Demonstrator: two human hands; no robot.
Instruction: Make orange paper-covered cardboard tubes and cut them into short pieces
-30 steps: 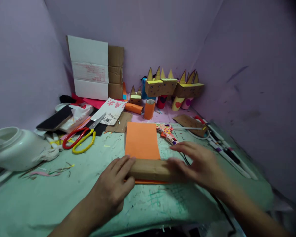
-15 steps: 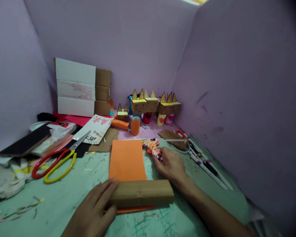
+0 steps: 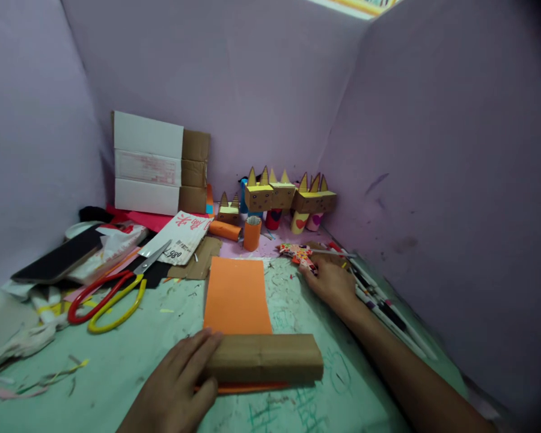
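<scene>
A brown cardboard tube point(image 3: 265, 359) lies crosswise over a sheet of orange paper point(image 3: 237, 297). My left hand point(image 3: 178, 376) grips its left end, fingers over the top and thumb at the near side. Further right, my right hand point(image 3: 331, 285) is closed around the handle of a flower-patterned glue gun point(image 3: 299, 253), near the brushes at the right wall. A pale glue stick point(image 3: 336, 253) sticks out of the gun's back. My right fingertips are partly hidden.
Large scissors point(image 3: 117, 294) with red and yellow handles lie open at left, beside paper and cardboard scraps. Orange paper tubes point(image 3: 252, 233) and horned cardboard figures point(image 3: 282, 197) stand at the back. Several brushes point(image 3: 392, 313) line the right wall.
My right hand has moved the glue gun to the right, away from the orange paper. My left hand stays on the cardboard tube. The camera view has shifted slightly.
</scene>
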